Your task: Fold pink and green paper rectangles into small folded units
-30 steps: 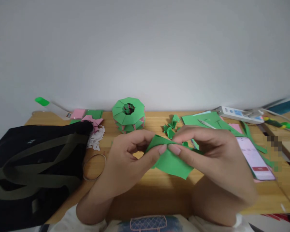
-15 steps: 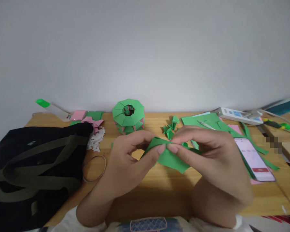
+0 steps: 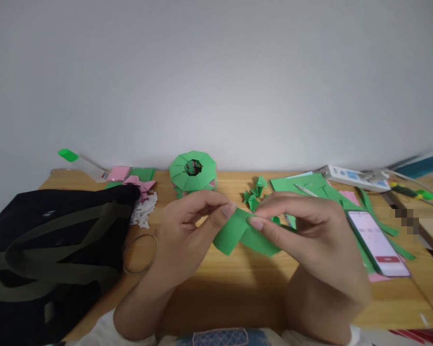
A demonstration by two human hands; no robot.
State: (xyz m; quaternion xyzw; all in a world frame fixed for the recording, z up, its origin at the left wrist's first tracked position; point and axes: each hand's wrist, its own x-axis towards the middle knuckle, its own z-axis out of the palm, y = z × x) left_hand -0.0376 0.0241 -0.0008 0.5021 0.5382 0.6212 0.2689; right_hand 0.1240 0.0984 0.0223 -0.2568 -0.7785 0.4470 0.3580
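Observation:
Between my hands, above the table, is a piece of green paper (image 3: 231,233) with a fold along its top and two flaps hanging down. My left hand (image 3: 193,230) pinches its upper left corner between thumb and fingers. My right hand (image 3: 306,235) grips the folded top on the right, thumb in front. Part of the paper is hidden behind the right fingers. Behind my left hand stands a round green and pink folded-paper form (image 3: 182,175) with a hole in its top. Small green folded pieces (image 3: 254,194) lie just beyond my right hand.
At the left a black bag (image 3: 75,230) covers the table, beside a thin ring (image 3: 140,271) and pink folded paper (image 3: 143,188). On the right lie green sheets (image 3: 292,182), a pen (image 3: 305,191), a phone (image 3: 377,240) and a power strip (image 3: 353,178). A wall closes off the back.
My left thumb and fingers have shifted left and up along the paper, away from the right thumb. A left flap now hangs in plain view. My right hand keeps its pinch.

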